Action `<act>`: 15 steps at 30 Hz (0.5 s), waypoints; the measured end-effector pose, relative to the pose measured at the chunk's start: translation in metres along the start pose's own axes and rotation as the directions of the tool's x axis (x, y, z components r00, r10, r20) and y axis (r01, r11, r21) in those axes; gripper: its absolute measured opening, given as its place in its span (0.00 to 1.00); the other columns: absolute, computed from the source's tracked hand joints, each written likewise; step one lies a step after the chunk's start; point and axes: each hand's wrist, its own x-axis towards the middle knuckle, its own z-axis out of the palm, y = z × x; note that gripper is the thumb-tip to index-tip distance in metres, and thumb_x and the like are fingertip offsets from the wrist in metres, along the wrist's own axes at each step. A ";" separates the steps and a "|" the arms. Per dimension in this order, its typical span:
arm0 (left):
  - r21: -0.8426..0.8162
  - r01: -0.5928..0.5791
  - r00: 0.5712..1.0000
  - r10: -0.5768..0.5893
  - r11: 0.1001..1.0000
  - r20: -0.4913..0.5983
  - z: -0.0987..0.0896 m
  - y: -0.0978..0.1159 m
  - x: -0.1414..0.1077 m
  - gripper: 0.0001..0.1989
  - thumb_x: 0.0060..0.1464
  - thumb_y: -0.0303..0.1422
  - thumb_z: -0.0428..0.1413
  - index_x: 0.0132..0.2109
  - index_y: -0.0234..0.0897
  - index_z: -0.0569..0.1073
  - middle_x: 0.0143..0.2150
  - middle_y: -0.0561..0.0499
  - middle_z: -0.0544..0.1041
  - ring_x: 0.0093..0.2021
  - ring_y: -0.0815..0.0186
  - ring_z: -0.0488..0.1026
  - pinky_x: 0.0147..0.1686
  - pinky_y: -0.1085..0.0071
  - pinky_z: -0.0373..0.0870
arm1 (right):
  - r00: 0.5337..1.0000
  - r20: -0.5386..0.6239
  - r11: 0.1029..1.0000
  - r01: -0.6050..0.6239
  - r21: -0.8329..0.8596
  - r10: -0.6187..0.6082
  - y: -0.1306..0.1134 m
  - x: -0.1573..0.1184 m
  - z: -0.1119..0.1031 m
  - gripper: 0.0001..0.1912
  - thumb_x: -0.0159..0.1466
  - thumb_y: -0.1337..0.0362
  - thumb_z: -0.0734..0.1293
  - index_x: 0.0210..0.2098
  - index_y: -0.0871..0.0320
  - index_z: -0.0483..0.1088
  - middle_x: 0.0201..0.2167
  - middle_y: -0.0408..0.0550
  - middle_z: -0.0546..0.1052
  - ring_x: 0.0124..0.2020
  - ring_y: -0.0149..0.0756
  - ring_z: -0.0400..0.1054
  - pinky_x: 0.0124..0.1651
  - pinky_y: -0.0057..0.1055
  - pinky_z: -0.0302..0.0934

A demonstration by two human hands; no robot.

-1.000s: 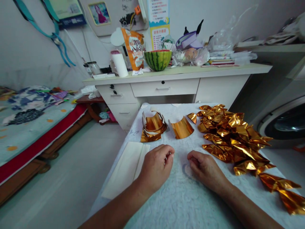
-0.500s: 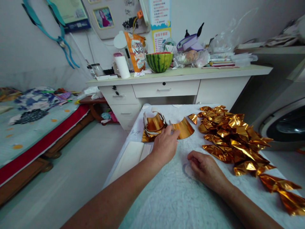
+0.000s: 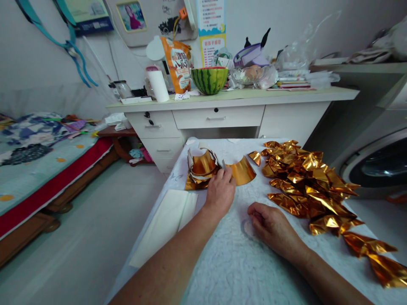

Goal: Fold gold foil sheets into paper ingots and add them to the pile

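My left hand is at the far part of the cloth-covered table, its fingers closed on the near left edge of a curved gold foil sheet. Just left of it stands a curled roll of gold foil paper with a pale underside. Closer to me, my right hand rests on the cloth with its fingers curled in; nothing shows in them. A heap of folded gold foil pieces covers the right side of the table. One small folded piece lies apart, beside the sheet.
White folded paper lies along the table's left edge. Behind stands a white desk bearing a half watermelon, an orange pouch and plastic bags. A bed is on the left, a washing machine on the right.
My left hand's fingers have drawn in and closed at the sheet's edge. The right hand stays curled in place. The view has shifted slightly.
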 end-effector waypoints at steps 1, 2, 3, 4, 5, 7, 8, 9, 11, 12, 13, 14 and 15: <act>-0.001 -0.014 1.000 0.014 1.000 0.004 0.001 0.000 0.000 0.09 0.63 0.29 0.51 0.46 0.35 0.75 0.59 0.45 0.67 0.53 0.55 0.64 0.43 0.62 0.69 | 1.000 0.006 1.000 -0.004 0.003 0.004 0.000 0.000 0.000 0.08 0.61 0.70 0.58 0.31 0.57 0.67 0.23 0.41 0.70 0.24 0.32 0.63 0.28 0.27 0.52; -0.004 -0.022 1.000 0.022 1.000 0.007 0.001 0.000 0.000 0.09 0.63 0.29 0.51 0.46 0.36 0.75 0.59 0.46 0.68 0.53 0.55 0.64 0.43 0.63 0.69 | 1.000 0.010 1.000 -0.009 0.006 0.009 0.001 0.000 0.001 0.08 0.61 0.69 0.58 0.31 0.56 0.67 0.23 0.41 0.70 0.24 0.32 0.63 0.28 0.27 0.52; -0.007 -0.024 1.000 0.024 1.000 0.010 0.002 0.001 0.001 0.09 0.63 0.28 0.51 0.47 0.36 0.75 0.58 0.46 0.69 0.54 0.56 0.64 0.43 0.63 0.69 | 1.000 0.015 1.000 -0.013 0.008 0.013 0.001 0.000 0.001 0.08 0.61 0.69 0.58 0.31 0.56 0.67 0.23 0.41 0.70 0.24 0.32 0.63 0.28 0.27 0.52; -0.010 -0.022 1.000 0.022 1.000 0.013 0.003 0.001 0.001 0.09 0.63 0.28 0.51 0.47 0.36 0.75 0.58 0.47 0.69 0.54 0.56 0.64 0.43 0.64 0.69 | 1.000 0.018 1.000 -0.016 0.007 0.016 0.002 0.001 0.001 0.08 0.61 0.69 0.58 0.31 0.56 0.67 0.23 0.41 0.70 0.24 0.32 0.63 0.28 0.27 0.51; -0.012 -0.019 1.000 0.019 1.000 0.017 0.004 0.001 0.001 0.09 0.63 0.28 0.51 0.46 0.36 0.75 0.57 0.47 0.70 0.54 0.57 0.64 0.43 0.64 0.69 | 1.000 0.019 1.000 -0.020 0.006 0.020 0.002 0.001 0.002 0.07 0.61 0.69 0.58 0.31 0.56 0.67 0.23 0.41 0.70 0.24 0.32 0.63 0.28 0.27 0.51; -0.014 -0.010 1.000 0.011 1.000 0.023 0.005 0.001 0.002 0.09 0.63 0.28 0.51 0.45 0.36 0.76 0.54 0.47 0.72 0.53 0.58 0.65 0.42 0.66 0.69 | 0.999 0.023 1.000 -0.027 0.000 0.027 0.002 0.000 0.002 0.07 0.61 0.69 0.58 0.31 0.56 0.67 0.22 0.41 0.69 0.24 0.32 0.62 0.28 0.27 0.51; -0.014 -0.006 1.000 0.006 1.000 0.024 0.006 0.000 0.002 0.09 0.63 0.28 0.51 0.44 0.36 0.76 0.52 0.47 0.73 0.52 0.58 0.66 0.41 0.66 0.69 | 0.999 0.025 1.000 -0.028 -0.003 0.028 0.002 0.000 0.002 0.08 0.61 0.69 0.58 0.31 0.56 0.67 0.22 0.41 0.69 0.24 0.32 0.62 0.28 0.27 0.50; -0.013 -0.001 1.000 0.002 1.000 0.023 0.007 0.000 0.002 0.08 0.63 0.28 0.52 0.43 0.37 0.76 0.51 0.47 0.73 0.51 0.58 0.66 0.41 0.65 0.69 | 0.999 0.028 1.000 -0.028 -0.004 0.028 0.001 0.000 0.001 0.08 0.62 0.68 0.58 0.30 0.56 0.67 0.22 0.41 0.69 0.24 0.32 0.62 0.28 0.27 0.50; -0.012 0.003 1.000 -0.003 1.000 0.017 0.007 -0.001 0.002 0.08 0.62 0.28 0.52 0.42 0.37 0.76 0.48 0.48 0.74 0.49 0.58 0.67 0.40 0.64 0.68 | 0.999 0.032 1.000 -0.028 -0.005 0.028 0.000 0.000 0.001 0.08 0.62 0.68 0.57 0.30 0.56 0.67 0.23 0.41 0.70 0.24 0.33 0.62 0.29 0.28 0.51; -0.013 0.002 1.000 -0.002 1.000 0.011 0.007 -0.002 0.002 0.08 0.62 0.28 0.53 0.42 0.36 0.77 0.48 0.47 0.74 0.48 0.57 0.67 0.39 0.63 0.67 | 0.999 0.034 1.000 -0.030 -0.006 0.030 0.000 0.000 0.000 0.08 0.62 0.68 0.57 0.31 0.56 0.67 0.23 0.41 0.70 0.24 0.33 0.62 0.29 0.28 0.51; -0.014 0.000 1.000 0.000 1.000 0.004 0.006 -0.002 0.002 0.08 0.62 0.28 0.53 0.42 0.36 0.77 0.47 0.47 0.75 0.48 0.57 0.66 0.39 0.61 0.67 | 0.999 0.035 0.999 -0.032 -0.005 0.032 -0.001 0.000 0.000 0.08 0.62 0.68 0.57 0.31 0.56 0.67 0.23 0.42 0.70 0.25 0.33 0.63 0.29 0.28 0.51; -0.017 -0.004 1.000 0.004 1.000 -0.003 0.006 -0.002 0.002 0.08 0.62 0.28 0.53 0.42 0.36 0.77 0.47 0.47 0.75 0.48 0.56 0.66 0.40 0.60 0.66 | 0.999 0.037 0.999 -0.035 -0.004 0.036 -0.001 0.000 -0.001 0.08 0.62 0.68 0.57 0.31 0.56 0.67 0.24 0.42 0.70 0.25 0.33 0.63 0.29 0.28 0.51; -0.021 -0.009 1.000 0.009 1.000 -0.010 0.006 -0.002 0.002 0.08 0.62 0.29 0.52 0.41 0.36 0.77 0.46 0.47 0.75 0.49 0.56 0.66 0.41 0.60 0.65 | 0.998 0.040 0.999 -0.039 -0.002 0.039 -0.002 0.000 -0.001 0.08 0.62 0.68 0.57 0.32 0.56 0.67 0.24 0.42 0.71 0.25 0.33 0.64 0.30 0.28 0.51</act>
